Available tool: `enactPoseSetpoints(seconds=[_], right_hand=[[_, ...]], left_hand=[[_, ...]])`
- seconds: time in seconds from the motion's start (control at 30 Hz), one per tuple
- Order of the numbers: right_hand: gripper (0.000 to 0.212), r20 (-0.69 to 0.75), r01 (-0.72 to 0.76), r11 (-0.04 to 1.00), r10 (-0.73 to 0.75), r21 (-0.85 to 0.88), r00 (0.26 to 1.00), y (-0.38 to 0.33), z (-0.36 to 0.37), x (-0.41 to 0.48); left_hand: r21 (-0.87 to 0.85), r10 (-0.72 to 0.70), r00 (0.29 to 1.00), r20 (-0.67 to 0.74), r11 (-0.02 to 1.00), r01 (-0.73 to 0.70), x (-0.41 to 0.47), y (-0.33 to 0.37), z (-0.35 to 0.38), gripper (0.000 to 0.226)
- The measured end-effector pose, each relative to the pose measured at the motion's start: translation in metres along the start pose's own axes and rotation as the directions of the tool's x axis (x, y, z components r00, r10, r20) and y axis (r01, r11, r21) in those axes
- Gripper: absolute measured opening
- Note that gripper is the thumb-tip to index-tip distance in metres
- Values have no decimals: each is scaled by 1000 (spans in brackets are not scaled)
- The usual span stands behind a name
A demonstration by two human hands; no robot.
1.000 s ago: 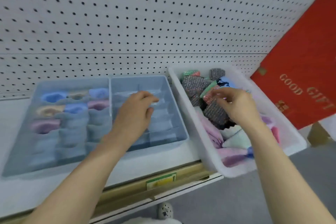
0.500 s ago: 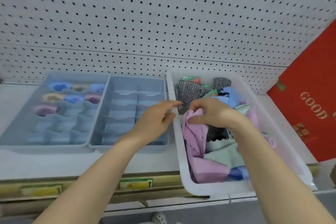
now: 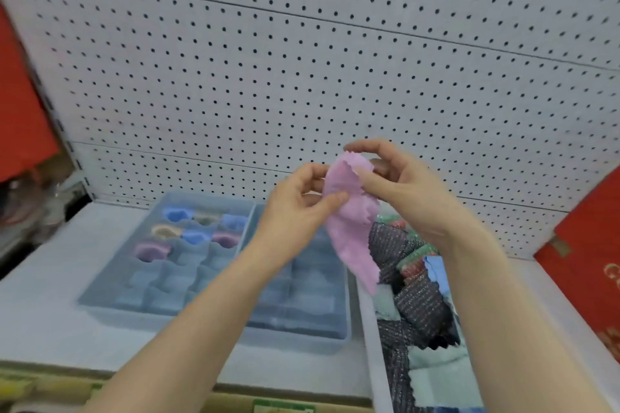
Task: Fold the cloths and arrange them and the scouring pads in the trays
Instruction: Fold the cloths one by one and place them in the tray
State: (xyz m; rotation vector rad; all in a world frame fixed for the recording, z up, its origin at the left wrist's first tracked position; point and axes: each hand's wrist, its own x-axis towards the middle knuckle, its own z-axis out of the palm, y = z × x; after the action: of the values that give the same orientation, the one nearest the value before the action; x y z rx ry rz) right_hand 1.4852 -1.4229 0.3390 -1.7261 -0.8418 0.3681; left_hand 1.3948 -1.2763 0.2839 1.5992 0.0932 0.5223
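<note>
Up in the air, both hands pinch a pink cloth [image 3: 350,211]: the left hand [image 3: 295,211] grips its left edge, the right hand [image 3: 402,191] its top corner, and the rest hangs down over the white bin [image 3: 369,329] of scouring pads [image 3: 419,308]. Blue trays [image 3: 141,278] sit left on a pale shelf [image 3: 43,312] before a pegboard wall [image 3: 302,60].

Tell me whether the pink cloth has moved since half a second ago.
Yes. The pink cloth has come up out of the white bin and now hangs above it, held by the left hand and right hand before the pegboard.
</note>
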Motion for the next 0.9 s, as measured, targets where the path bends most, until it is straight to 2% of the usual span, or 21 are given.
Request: enactPoseSetpoints(seconds=[0.1, 0.2, 0.3, 0.47, 0.53, 0.6, 0.63, 0.7, 0.83, 0.9], right_hand=[[22, 66, -52, 993, 45, 109, 997, -2, 9, 11], [23, 153, -84, 972, 51, 219, 987, -4, 24, 22], [17, 159, -68, 951, 20, 302, 987, -11, 42, 33], [25, 191, -60, 921, -15, 384, 982, -21, 68, 47], [26, 179, -56, 925, -13, 376, 984, -22, 77, 51], [19, 107, -30, 939, -7, 343, 994, -21, 85, 55], [16, 75, -18, 943, -7, 331, 997, -21, 90, 57], [15, 43, -2, 947, -12, 321, 999, -20, 100, 60], [22, 10, 7, 958, -10, 287, 1000, -21, 110, 63], [22, 3, 14, 969, -15, 247, 1000, -21, 110, 64]], left_hand=[[-64, 14, 996, -91, 998, -20, 3, 4, -28, 10], [-89, 20, 995, -101, 996, -29, 2, 10, -51, 17], [-97, 17, 991, -131, 995, -29, 0, 17, -66, 14], [-77, -19, 976, -215, 997, 3, 1, 16, -88, 14], [-20, -6, 966, -259, 1000, 1, 1, 11, -92, 20], [146, 52, 928, -368, 989, 2, 0, 5, -95, 30], [174, 66, 917, -393, 985, 4, 0, 4, -95, 29], [133, 46, 941, -336, 991, -2, 1, 0, -95, 18], [24, 18, 972, -236, 1000, -13, 3, 0, -98, 25], [-36, -4, 975, -221, 999, -4, 3, 2, -100, 21]])
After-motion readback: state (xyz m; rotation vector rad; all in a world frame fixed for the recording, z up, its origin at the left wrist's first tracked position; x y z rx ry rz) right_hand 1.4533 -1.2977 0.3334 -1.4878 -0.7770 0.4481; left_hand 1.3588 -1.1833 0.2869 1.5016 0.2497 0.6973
